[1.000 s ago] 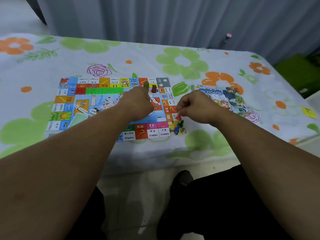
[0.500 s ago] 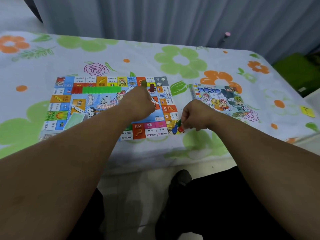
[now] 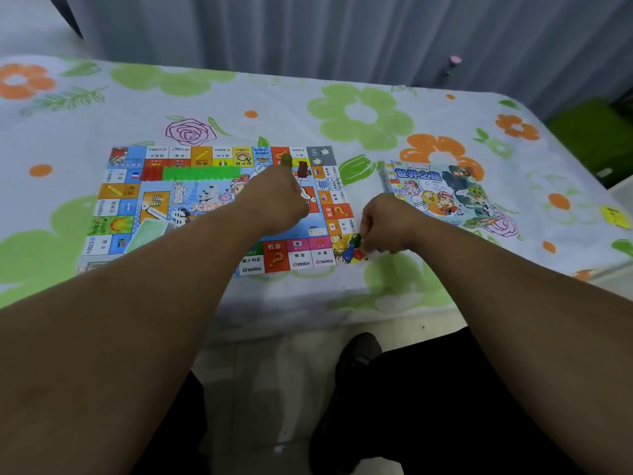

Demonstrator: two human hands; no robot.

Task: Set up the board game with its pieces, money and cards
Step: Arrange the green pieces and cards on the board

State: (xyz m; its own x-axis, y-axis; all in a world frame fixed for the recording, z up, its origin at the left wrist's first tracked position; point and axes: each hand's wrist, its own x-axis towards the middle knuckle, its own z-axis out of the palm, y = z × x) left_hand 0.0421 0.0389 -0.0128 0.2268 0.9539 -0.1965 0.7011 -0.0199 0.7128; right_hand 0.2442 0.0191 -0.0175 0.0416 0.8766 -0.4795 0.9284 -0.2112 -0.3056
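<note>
Tabletop (image 3: 308, 108) under a floral cloth, game board (image 3: 191, 200) flat on the left-centre part. Green banknotes (image 3: 147, 231) lie tilted on the board's near-left area. Along the far side of the board there's a short run of red houses (image 3: 150, 173), then a longer row of green houses (image 3: 202, 173), touching end to end.

Left hand (image 3: 274, 204) is over the board's centre-right, fingers curled into a fist, gripping an olive pawn (image 3: 286, 160) whose top sticks out at the far side of the fist. Dark red pawn (image 3: 302, 169) stands upright on the board just right of it.

Right hand (image 3: 387, 224) sits at the board's near-right corner, fingers curled down onto a cluster: blue pawn (image 3: 349, 252), red pawn (image 3: 358, 254), green pawn (image 3: 357, 238). Green one is at the fingertips. Can't tell whether it's pinched or only touched.

Game box (image 3: 442, 193) lies flat to the right of the board, apart from it. Grey curtain (image 3: 342, 32) hangs behind.
</note>
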